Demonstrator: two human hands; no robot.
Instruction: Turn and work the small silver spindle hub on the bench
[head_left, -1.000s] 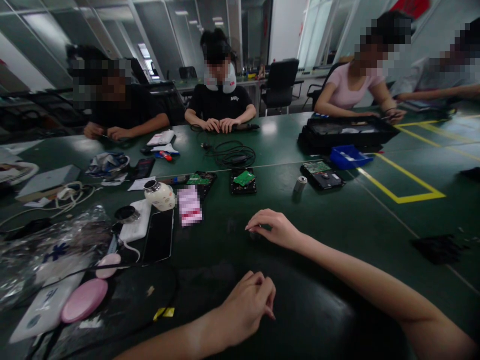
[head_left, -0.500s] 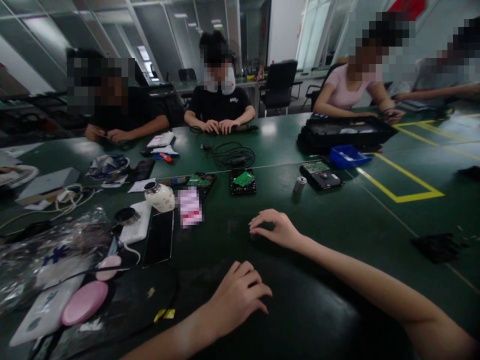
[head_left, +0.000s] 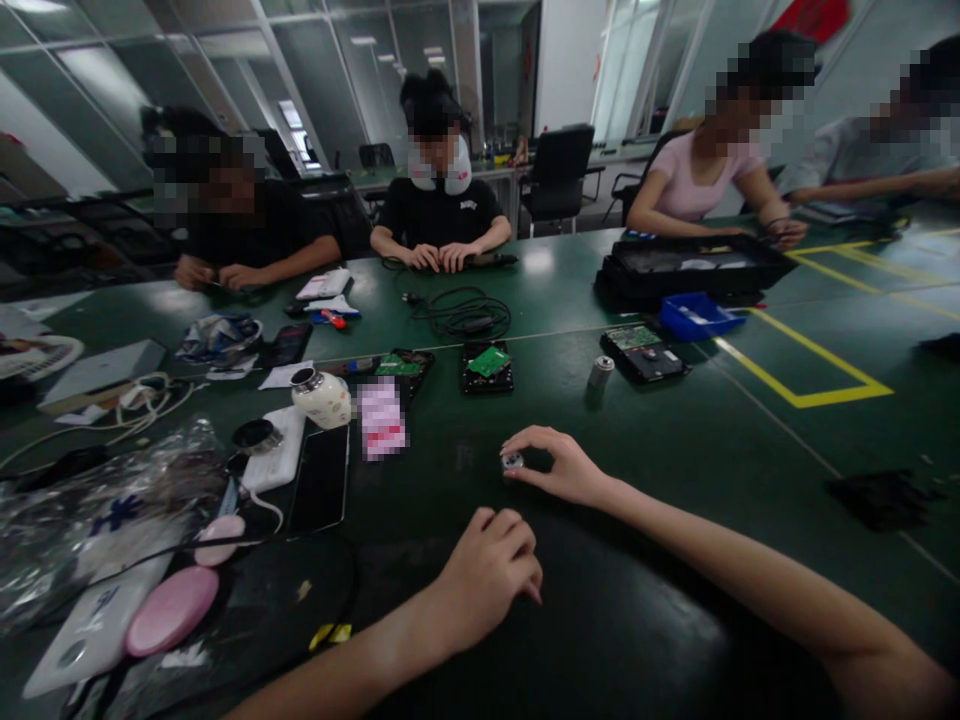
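Note:
My right hand (head_left: 559, 465) has its thumb and fingers curved round a small, round silver metal part (head_left: 512, 462) at the tabletop. Its exact kind is too small to tell. Nearer to me, my left hand (head_left: 491, 570) is over the dark green table with the fingers curled in and the back of the hand up. Its palm and fingertips are hidden, so anything inside cannot be made out. Beyond my right hand, a silver metal cylinder (head_left: 601, 372) stands upright. Behind it to the right lies an opened hard drive (head_left: 645, 355); another with a green circuit board (head_left: 487, 366) lies farther left.
On the left are a phone (head_left: 320, 480), a cream jar (head_left: 322, 398), a pink oval case (head_left: 172, 610) and clear plastic wrap (head_left: 127, 490). A coiled black cable (head_left: 469, 315), a blue tray (head_left: 701, 318) and a black bin (head_left: 690, 268) lie farther back. Several people sit opposite.
My left hand has moved slightly up and its fingers have curled in. The silver part now shows between my right hand's thumb and fingers, which are a little wider apart.

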